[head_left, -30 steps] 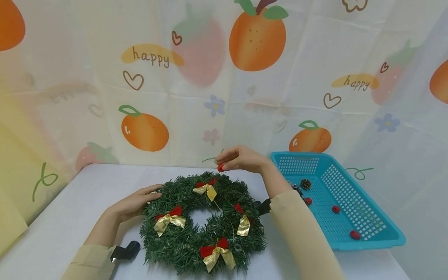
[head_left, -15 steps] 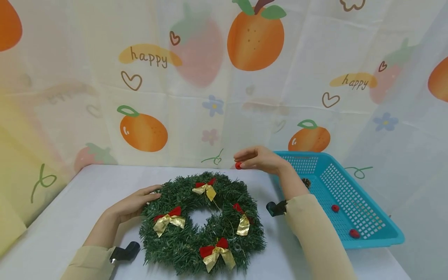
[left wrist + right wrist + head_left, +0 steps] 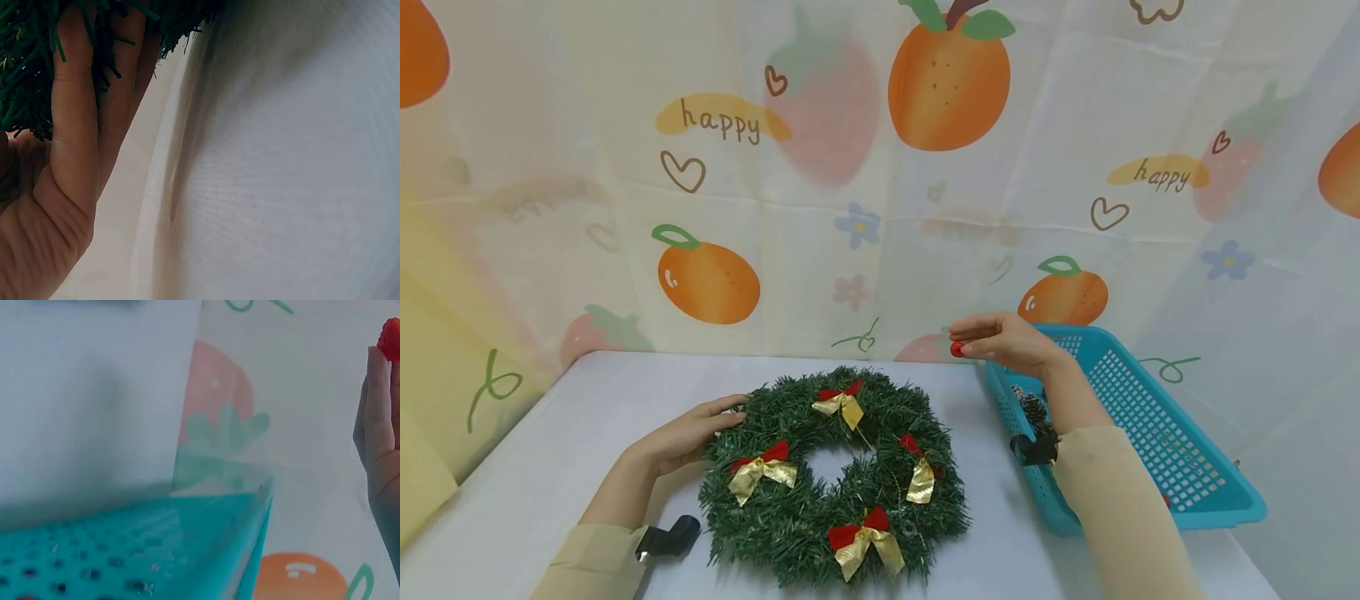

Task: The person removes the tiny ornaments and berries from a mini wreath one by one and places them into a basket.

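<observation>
A green wreath (image 3: 775, 517) with several red-and-gold bows (image 3: 842, 404) lies on the white table. At its left edge my left hand (image 3: 688, 433) holds the wreath, fingers among the needles; the left wrist view shows those fingers (image 3: 75, 125) partly covered by greenery. To the right, my right hand (image 3: 1007, 343) is raised by the near-left side of a blue basket (image 3: 1157, 433). Between its thumb and fingertips it pinches a small bumpy red berry (image 3: 957, 349), which shows at the edge of the right wrist view beside the fingers (image 3: 378, 394).
Pine cones (image 3: 1033, 408) lie in the basket, partly hidden behind the right forearm. A bit of red (image 3: 1166, 501) shows near its front corner. A cloth printed with oranges (image 3: 709, 283) hangs behind the table (image 3: 647, 375).
My right hand has moved right with the red berry, from behind the wreath's top to beside the basket. The left hand and the wreath stay put.
</observation>
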{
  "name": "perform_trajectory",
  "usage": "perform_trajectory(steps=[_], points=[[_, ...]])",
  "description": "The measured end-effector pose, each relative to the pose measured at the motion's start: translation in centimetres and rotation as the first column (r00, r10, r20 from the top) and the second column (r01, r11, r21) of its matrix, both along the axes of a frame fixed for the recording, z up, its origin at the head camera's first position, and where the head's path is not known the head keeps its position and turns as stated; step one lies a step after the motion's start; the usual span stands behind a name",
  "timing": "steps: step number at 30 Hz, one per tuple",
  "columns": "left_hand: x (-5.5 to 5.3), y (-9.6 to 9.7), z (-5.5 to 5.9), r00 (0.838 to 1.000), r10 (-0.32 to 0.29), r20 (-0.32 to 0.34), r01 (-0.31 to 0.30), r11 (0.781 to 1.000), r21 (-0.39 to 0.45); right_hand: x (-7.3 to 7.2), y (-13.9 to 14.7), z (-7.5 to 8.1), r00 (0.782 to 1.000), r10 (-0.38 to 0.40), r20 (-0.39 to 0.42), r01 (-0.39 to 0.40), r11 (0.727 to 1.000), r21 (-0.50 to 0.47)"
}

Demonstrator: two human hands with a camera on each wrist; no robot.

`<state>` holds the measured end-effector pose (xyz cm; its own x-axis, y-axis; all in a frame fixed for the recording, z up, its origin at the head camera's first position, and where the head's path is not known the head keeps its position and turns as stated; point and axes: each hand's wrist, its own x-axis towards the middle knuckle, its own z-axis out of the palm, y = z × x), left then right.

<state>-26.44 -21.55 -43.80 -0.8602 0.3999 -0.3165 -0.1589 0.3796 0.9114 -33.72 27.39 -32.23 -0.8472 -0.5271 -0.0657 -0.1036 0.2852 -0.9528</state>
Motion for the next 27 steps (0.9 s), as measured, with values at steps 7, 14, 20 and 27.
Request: perform_trajectory(steps=[7,14,20,27], points=[[0.0,0.0,0.0,1.0,-0.004,-0.001,0.004,1.0,0.008,0.6,2.2,0.6,0.998,-0.067,-0.008,0.067,0.998,0.001],[-0.1,-0.1,-0.2,1.0,-0.005,-0.003,0.005,1.0,0.002,1.2,4.7,0.7,0.995,-0.103,-0.016,0.104,0.994,0.045],[-0.1,-0.1,-0.1,1.0,-0.007,-0.006,0.007,1.0,-0.002,2.1,7.2,-0.2,0.989,-0.143,-0.029,0.145,0.985,0.097],[-0.1,-0.1,-0.1,1.0,-0.011,-0.008,0.011,1.0,0.005,3.0,9.8,-0.9,0.985,-0.173,-0.03,0.174,0.983,0.053]])
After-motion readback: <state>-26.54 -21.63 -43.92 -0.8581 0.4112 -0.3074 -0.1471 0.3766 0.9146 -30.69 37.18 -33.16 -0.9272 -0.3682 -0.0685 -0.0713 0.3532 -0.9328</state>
